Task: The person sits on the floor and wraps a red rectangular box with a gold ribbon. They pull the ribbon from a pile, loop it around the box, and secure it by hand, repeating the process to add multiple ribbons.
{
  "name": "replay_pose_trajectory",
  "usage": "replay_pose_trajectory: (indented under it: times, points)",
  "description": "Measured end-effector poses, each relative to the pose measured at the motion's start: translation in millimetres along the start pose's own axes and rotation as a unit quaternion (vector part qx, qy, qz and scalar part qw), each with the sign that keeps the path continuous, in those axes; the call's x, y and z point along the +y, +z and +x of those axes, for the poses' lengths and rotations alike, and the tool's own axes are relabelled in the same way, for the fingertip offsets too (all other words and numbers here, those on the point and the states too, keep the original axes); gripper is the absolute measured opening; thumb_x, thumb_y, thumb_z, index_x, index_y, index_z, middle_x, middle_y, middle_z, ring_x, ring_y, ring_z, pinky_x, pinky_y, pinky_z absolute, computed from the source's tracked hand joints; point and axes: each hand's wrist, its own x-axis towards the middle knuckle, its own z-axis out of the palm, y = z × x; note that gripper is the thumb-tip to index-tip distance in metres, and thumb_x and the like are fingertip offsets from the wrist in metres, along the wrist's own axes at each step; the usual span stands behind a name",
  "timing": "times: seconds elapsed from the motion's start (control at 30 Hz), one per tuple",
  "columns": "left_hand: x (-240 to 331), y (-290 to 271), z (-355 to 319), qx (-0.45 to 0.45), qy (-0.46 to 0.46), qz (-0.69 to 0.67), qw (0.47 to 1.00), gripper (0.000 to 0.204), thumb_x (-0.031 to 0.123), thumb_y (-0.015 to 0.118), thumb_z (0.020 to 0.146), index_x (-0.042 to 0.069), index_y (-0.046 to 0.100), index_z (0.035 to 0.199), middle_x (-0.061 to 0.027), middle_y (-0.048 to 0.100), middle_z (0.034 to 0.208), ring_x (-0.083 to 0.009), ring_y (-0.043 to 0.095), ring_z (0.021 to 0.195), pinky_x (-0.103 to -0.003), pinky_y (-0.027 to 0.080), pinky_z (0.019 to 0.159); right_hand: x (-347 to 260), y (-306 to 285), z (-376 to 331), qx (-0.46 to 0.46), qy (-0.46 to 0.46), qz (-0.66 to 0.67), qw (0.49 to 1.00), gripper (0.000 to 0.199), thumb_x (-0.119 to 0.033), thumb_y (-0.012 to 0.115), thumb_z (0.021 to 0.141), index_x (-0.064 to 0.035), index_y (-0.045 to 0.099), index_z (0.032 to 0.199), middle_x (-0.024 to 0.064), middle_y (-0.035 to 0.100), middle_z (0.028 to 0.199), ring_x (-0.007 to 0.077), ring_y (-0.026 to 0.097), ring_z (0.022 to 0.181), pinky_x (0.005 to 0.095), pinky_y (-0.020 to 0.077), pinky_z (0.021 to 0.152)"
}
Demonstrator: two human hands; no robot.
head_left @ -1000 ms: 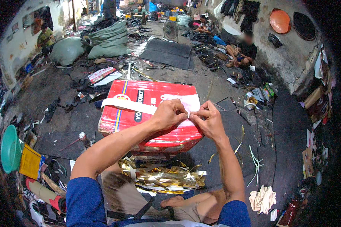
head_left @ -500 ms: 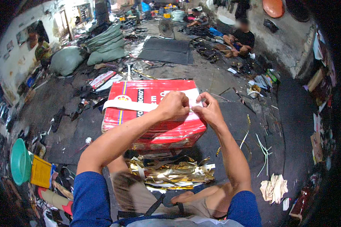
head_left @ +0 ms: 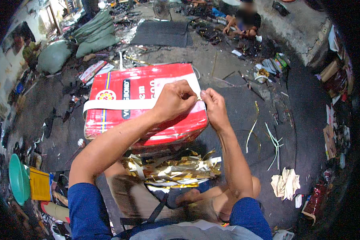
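Observation:
A red carton box [head_left: 148,85] wrapped in shiny film sits before me. A flat white strip [head_left: 120,104] lies across its top and disappears under my left wrist. My left hand [head_left: 175,99] is closed in a pinch above the box's right part, over a whitish patch [head_left: 193,82]. Just beside it, at the box's right edge, my right hand [head_left: 215,107] pinches too. A tiny gold-coloured bit shows between the fingertips; what each hand grips is mostly hidden. Cut gold and white strips [head_left: 176,170] lie heaped between the box and my legs.
A green basin [head_left: 19,179] and a yellow tin [head_left: 40,184] stand at the left. To the right lie thin pale strips [head_left: 274,142] and a crumpled beige cloth [head_left: 285,184]. Stuffed sacks [head_left: 55,56], a dark mat [head_left: 160,33] and a seated person [head_left: 246,20] are farther off.
The view has tipped downward and turned right, so the box appears farther left. My hands stay together at its right edge; the white piece seen between them is now mostly hidden.

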Motion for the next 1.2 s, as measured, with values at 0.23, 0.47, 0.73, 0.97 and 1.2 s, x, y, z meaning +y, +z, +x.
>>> replay_pose_trajectory:
  times: [0.23, 0.47, 0.73, 0.97, 1.2]
  points:
    - [1.4, 6.5, 0.5, 0.012, -0.015, -0.002, 1.000, 0.010, 0.009, 0.076, 0.083, -0.001, 0.074, 0.082, -0.0111, 0.067, 0.077, -0.0169, 0.065, 0.065, -0.031, 0.051, 0.059, 60.3, -3.0, -24.0, -0.010, 0.204, 0.202, 0.958, 0.029, -0.033, 0.051, 0.108, -0.0092, 0.065, 0.099, 0.0004, 0.065, 0.083, 0.0089, 0.059, 0.068, 0.0254, 0.0473, 0.056]
    - [10.6, 7.2, 10.0, -0.020, -0.034, -0.004, 0.999, 0.011, 0.009, 0.073, 0.081, -0.002, 0.074, 0.081, -0.0143, 0.069, 0.080, -0.0270, 0.070, 0.068, -0.036, 0.055, 0.065, -48.1, -28.5, 42.4, 0.055, 0.100, -0.228, 0.967, 0.053, -0.048, 0.044, 0.108, -0.0016, 0.068, 0.099, 0.0157, 0.072, 0.090, 0.0252, 0.071, 0.080, 0.0392, 0.0552, 0.068]
    - [1.4, 12.8, 8.5, 0.018, 0.001, -0.018, 1.000, 0.013, 0.009, 0.075, 0.081, -0.002, 0.070, 0.078, -0.0107, 0.067, 0.075, -0.0173, 0.066, 0.066, -0.032, 0.052, 0.061, -25.4, -5.2, 53.5, -0.012, -0.044, -0.422, 0.905, 0.043, -0.029, 0.050, 0.100, 0.0067, 0.071, 0.091, 0.0320, 0.070, 0.102, 0.0470, 0.069, 0.096, 0.0545, 0.0541, 0.089]
    - [-0.3, 10.6, 6.0, -0.001, -0.029, -0.045, 0.999, 0.011, 0.007, 0.077, 0.081, -0.002, 0.070, 0.079, -0.0088, 0.068, 0.076, -0.0143, 0.066, 0.069, -0.030, 0.052, 0.063, 38.1, -8.5, 60.9, 0.026, -0.007, -0.255, 0.967, 0.034, -0.023, 0.059, 0.102, 0.0034, 0.073, 0.088, 0.0043, 0.071, 0.076, 0.0092, 0.059, 0.067, 0.0329, 0.0487, 0.060]
    - [1.4, 8.2, 5.6, 0.002, -0.021, -0.025, 0.999, 0.011, 0.006, 0.077, 0.082, -0.002, 0.071, 0.078, -0.0074, 0.068, 0.078, -0.0119, 0.065, 0.069, -0.028, 0.052, 0.063, 68.1, 1.7, 52.3, 0.078, 0.016, -0.155, 0.985, 0.034, -0.026, 0.061, 0.097, 0.0035, 0.073, 0.085, 0.0182, 0.070, 0.078, 0.0271, 0.067, 0.070, 0.0405, 0.0510, 0.066]
